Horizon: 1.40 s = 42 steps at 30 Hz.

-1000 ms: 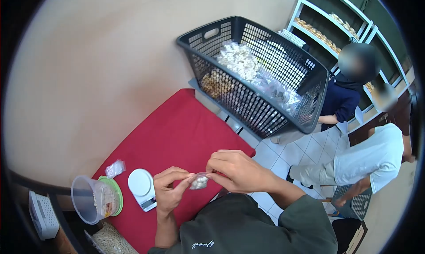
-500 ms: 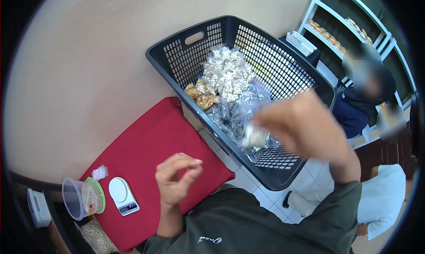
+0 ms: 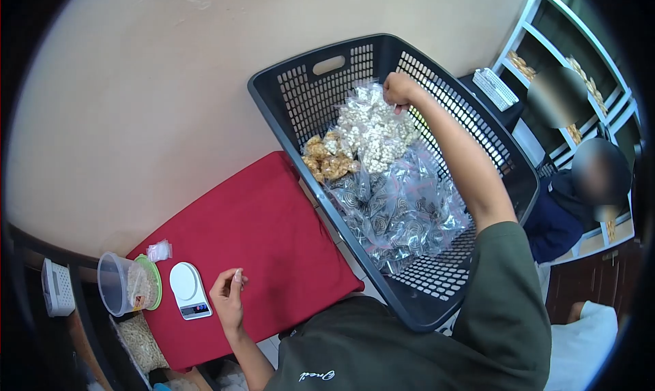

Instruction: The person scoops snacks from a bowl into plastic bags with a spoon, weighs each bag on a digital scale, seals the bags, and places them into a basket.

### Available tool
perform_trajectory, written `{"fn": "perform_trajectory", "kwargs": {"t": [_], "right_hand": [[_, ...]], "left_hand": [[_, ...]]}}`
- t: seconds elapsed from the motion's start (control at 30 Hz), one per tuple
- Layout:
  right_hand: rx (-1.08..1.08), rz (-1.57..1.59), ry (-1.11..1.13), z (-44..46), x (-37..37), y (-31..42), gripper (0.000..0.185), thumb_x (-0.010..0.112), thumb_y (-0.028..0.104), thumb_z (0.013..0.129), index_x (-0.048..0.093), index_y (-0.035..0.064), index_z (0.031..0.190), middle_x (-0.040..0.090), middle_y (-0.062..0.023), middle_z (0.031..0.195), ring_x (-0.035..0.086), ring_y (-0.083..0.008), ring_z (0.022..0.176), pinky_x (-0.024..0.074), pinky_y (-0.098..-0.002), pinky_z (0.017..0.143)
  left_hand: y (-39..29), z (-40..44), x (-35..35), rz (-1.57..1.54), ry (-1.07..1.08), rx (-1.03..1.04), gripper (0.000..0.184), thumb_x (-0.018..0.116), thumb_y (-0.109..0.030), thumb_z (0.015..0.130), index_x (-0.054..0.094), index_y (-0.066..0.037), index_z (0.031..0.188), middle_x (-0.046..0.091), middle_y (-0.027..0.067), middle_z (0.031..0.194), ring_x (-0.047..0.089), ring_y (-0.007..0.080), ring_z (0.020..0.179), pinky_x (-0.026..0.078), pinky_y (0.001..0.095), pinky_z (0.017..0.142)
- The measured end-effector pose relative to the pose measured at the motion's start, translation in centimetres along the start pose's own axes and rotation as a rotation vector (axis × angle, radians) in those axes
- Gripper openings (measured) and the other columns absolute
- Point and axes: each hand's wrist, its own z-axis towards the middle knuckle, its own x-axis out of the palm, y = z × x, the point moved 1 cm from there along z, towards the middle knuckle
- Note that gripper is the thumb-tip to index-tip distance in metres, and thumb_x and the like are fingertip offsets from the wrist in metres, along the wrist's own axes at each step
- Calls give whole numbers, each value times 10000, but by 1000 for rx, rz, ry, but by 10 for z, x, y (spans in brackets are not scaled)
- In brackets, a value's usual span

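My right hand (image 3: 401,92) reaches into the big black basket (image 3: 321,203), its fingers closed over the bags of white pieces (image 3: 375,128); whether it holds a bag cannot be made out. Bags of brown pieces (image 3: 327,160) and bags of dark spiral pieces (image 3: 402,210) lie beside them. Over the red cloth (image 3: 252,214), my left hand (image 3: 230,289) is held with thumb and fingers slightly apart and nothing between them. Left of it stand a white scale (image 3: 187,285) and a small stack of clear bags (image 3: 159,250).
A clear tub (image 3: 116,285) with a green rim is at the cloth's left edge, above a large bag of pale pieces (image 3: 143,343). A co-worker in dark clothes (image 3: 556,214) and a person in a white shirt (image 3: 583,347) are at the right, near shelves (image 3: 580,29).
My right hand has carried the small bag from my left hand over to the basket and now is at its far part. My left hand has let go and moved left and down. The view has shifted.
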Motion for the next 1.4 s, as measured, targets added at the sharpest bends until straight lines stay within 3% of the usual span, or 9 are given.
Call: {"fn": "perform_trajectory", "kwargs": {"t": [0.33, 0.4, 0.57, 0.6, 0.8, 1.07, 1.2, 1.33, 1.4], "right_hand": [[21, 135, -122, 50, 47, 24, 183, 540, 69, 846, 692, -30, 824, 702, -139, 718, 714, -231, 566, 606, -344, 554], [-45, 92, -135, 56, 58, 28, 204, 527, 32, 849, 692, -86, 841, 712, -218, 779, 720, -292, 615, 598, -391, 643], [-68, -225, -305, 45, 50, 33, 237, 634, 101, 811, 700, 5, 1017, 661, -255, 1123, 634, -415, 1086, 531, -476, 911], [-99, -224, -430, 42, 49, 30, 220, 639, 95, 765, 727, 73, 966, 683, -256, 1005, 663, -442, 965, 546, -472, 872], [-242, -294, -422, 35, -3, 32, 229, 642, 175, 810, 729, 70, 993, 694, -230, 1016, 668, -398, 999, 541, -487, 884], [-615, -135, -293, -145, -68, 220, 215, 640, 193, 904, 661, -19, 929, 630, -76, 755, 575, -152, 607, 463, -273, 535], [-966, -303, -344, -189, -34, 281, 212, 682, 174, 889, 662, 14, 1026, 654, -91, 931, 555, -149, 727, 480, -269, 630], [-1021, -569, -110, -227, 18, 374, 161, 714, 140, 849, 679, 19, 951, 663, -116, 886, 598, -269, 968, 514, -369, 861], [-979, -554, -2, -234, 58, 419, 153, 713, 135, 845, 696, 21, 947, 689, -145, 879, 639, -287, 945, 528, -392, 836]], "left_hand": [[17, -12, 8, 27, 45, -151, 128, 617, -67, 946, 673, 22, 1019, 674, 52, 844, 634, 114, 783, 476, 235, 682], [14, -10, 14, 35, 62, -163, 131, 622, -75, 946, 674, 21, 1019, 674, 52, 849, 634, 114, 788, 481, 237, 691], [14, -7, 16, 16, 100, -183, 136, 631, -78, 946, 674, 24, 1024, 673, 58, 854, 632, 115, 796, 498, 243, 731], [15, -7, 16, 16, 99, -188, 136, 631, -78, 946, 674, 24, 1024, 673, 58, 854, 632, 115, 796, 498, 243, 731], [14, -2, 15, -9, 97, -200, 148, 630, -70, 945, 674, 32, 1043, 675, 67, 880, 640, 123, 825, 519, 264, 787], [-11, 16, -17, 75, 271, -133, 184, 632, -133, 949, 681, 30, 1018, 676, 52, 825, 630, 101, 758, 508, 253, 674], [-13, 17, -58, 114, 243, -79, 174, 642, -126, 936, 683, 29, 1003, 666, 48, 782, 619, 95, 734, 500, 252, 664], [3, 11, -122, 89, 266, -110, 174, 643, -125, 933, 683, 29, 1001, 664, 50, 784, 616, 96, 712, 498, 257, 655], [16, 6, -166, 89, 281, -126, 174, 640, -127, 936, 683, 29, 1002, 664, 50, 784, 616, 96, 709, 498, 257, 654]]}}
